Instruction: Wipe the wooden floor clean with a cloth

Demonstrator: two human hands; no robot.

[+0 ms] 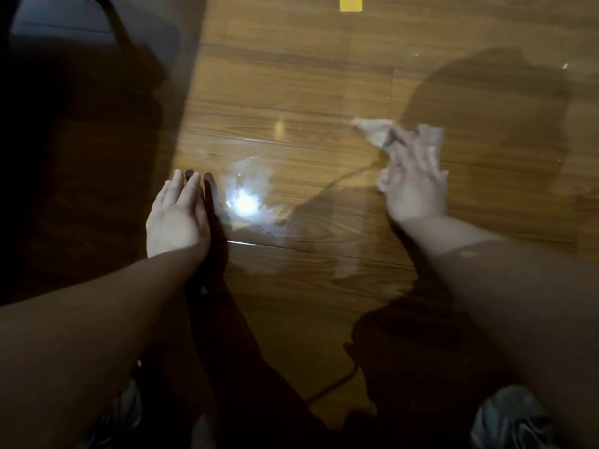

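The cloth [377, 132], pale and crumpled, lies under the right hand [416, 186], whose fingers are spread over it and seem to press it flat on the wooden floor [291, 76] rather than clench it, though the blur there makes the fingertips hard to read. One tail of the cloth sticks out beyond the fingers toward the far left, so its long axis runs slantwise from that tail back under the palm. The left hand [176, 215] holds nothing; its fingers are straight and together, low over or on the boards at the edge of a deep shadow, well apart from the cloth. Between the two hands, and just beside the left one, is a whitish smear [256, 176] around a bright glare. The smear lies to the left of the cloth, so the next stroke likely has to sweep leftward across the planks. A strip of yellow tape [351, 3] sits at the far edge
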